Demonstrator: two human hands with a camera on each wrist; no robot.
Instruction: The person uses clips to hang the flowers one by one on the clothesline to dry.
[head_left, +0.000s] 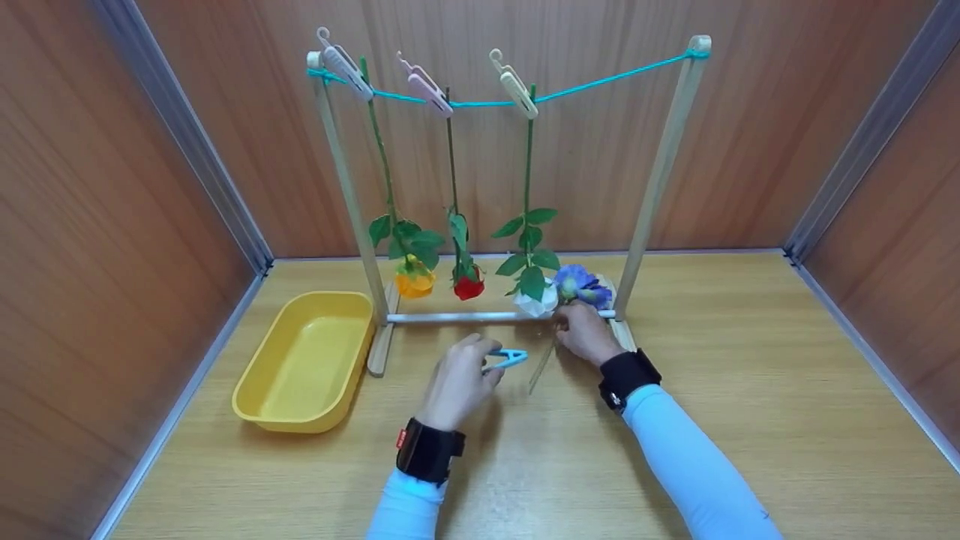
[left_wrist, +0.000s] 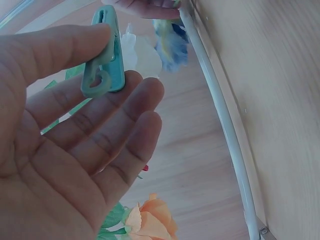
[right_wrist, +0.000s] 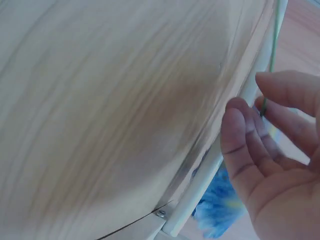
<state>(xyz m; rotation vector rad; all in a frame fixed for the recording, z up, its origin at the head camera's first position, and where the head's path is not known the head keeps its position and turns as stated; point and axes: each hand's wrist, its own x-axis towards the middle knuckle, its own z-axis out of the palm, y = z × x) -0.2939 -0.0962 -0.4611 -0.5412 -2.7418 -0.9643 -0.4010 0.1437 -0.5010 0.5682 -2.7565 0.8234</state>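
Observation:
My left hand pinches a blue clothespin between thumb and index finger; the left wrist view shows the clothespin's hooked end and the other fingers loosely spread. Low by the rack's crossbar, my right hand holds the thin stem of a blue-purple flower, whose head lies behind the bar. A white flower, a red rose and a yellow rose hang head down from a cyan string, each by a clothespin.
The string runs between two wooden posts, joined low down by a white crossbar. Left of the rack stands a yellow basin on the wooden table. Wooden panels enclose the back and sides.

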